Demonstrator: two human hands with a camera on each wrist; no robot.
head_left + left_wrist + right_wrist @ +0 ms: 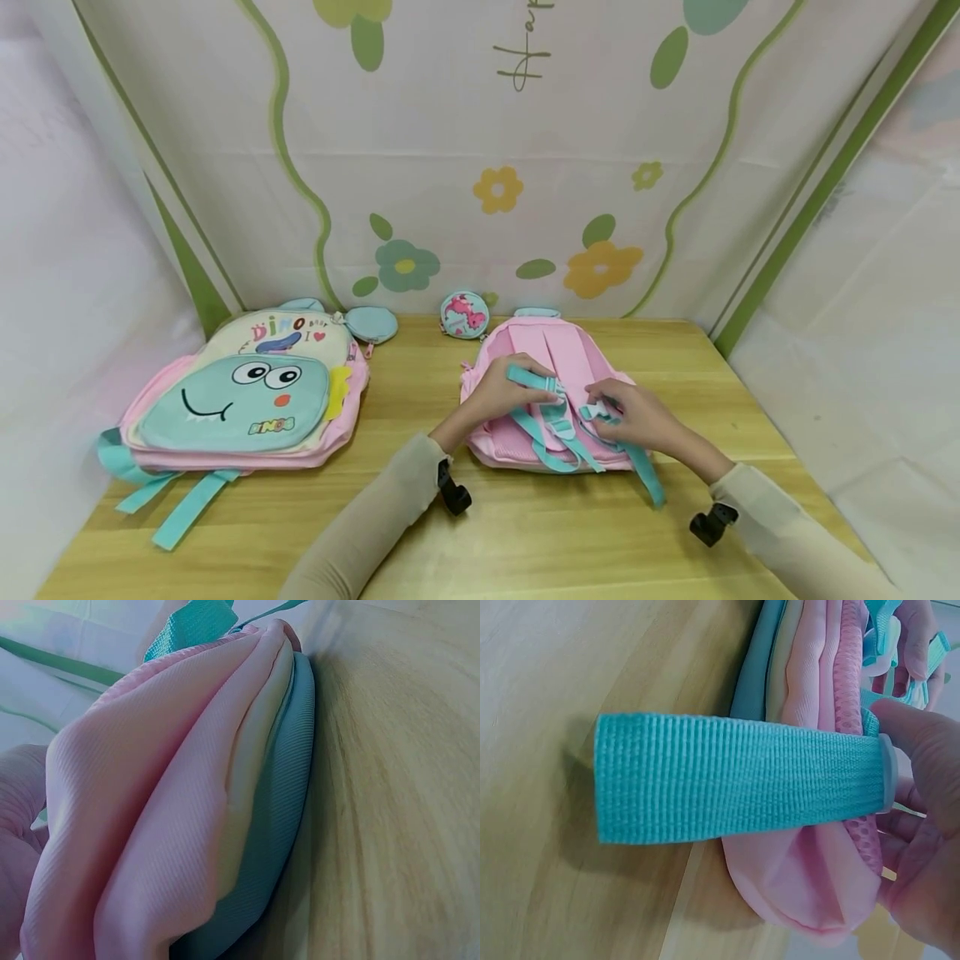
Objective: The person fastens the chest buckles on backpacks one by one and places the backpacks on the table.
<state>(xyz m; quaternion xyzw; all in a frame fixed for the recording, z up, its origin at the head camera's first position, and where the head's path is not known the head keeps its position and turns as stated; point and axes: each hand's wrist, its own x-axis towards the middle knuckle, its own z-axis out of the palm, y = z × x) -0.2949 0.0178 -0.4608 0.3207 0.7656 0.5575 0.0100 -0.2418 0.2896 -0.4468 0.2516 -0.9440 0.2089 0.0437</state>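
Observation:
A pink backpack (553, 346) lies with its back panel and shoulder straps facing up. My left hand (508, 390) pinches a teal webbing strap (527, 377) that carries a pale buckle half (555, 386). To its right, my right hand (637, 414) pinches another pale buckle half (592, 411), and the two halves are apart. Below the hands hangs a strap adjuster (560, 428) on teal webbing. In the right wrist view a loose teal strap end (735, 780) sticks out beside the right hand (922, 787). The left wrist view shows the pink side of the bag (165, 795).
A second backpack (232, 404) with a dinosaur face lies front up at the left, its teal straps (187, 508) trailing on the wooden table (510, 533). A round dinosaur pouch (464, 315) sits behind the pink backpack. A printed cloth (450, 125) hangs at the back.

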